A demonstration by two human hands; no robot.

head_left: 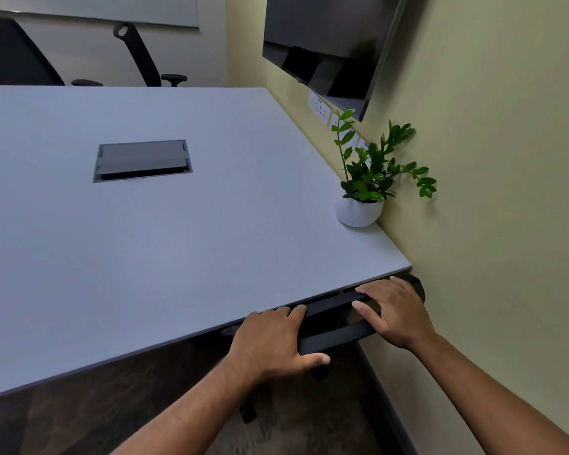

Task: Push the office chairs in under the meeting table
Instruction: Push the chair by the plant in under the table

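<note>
A black office chair stands tucked against the near edge of the grey meeting table, by its right corner; only the top of its backrest shows. My left hand grips the left part of that top edge, thumb underneath. My right hand lies over the right part, fingers curled on it. The seat is hidden under the table; one castor shows on the floor. Two more black chairs stand at the far side.
A potted plant in a white pot stands on the table's right edge by the yellow wall. A cable hatch sits in the tabletop. A wall screen hangs above wall sockets. The floor is dark.
</note>
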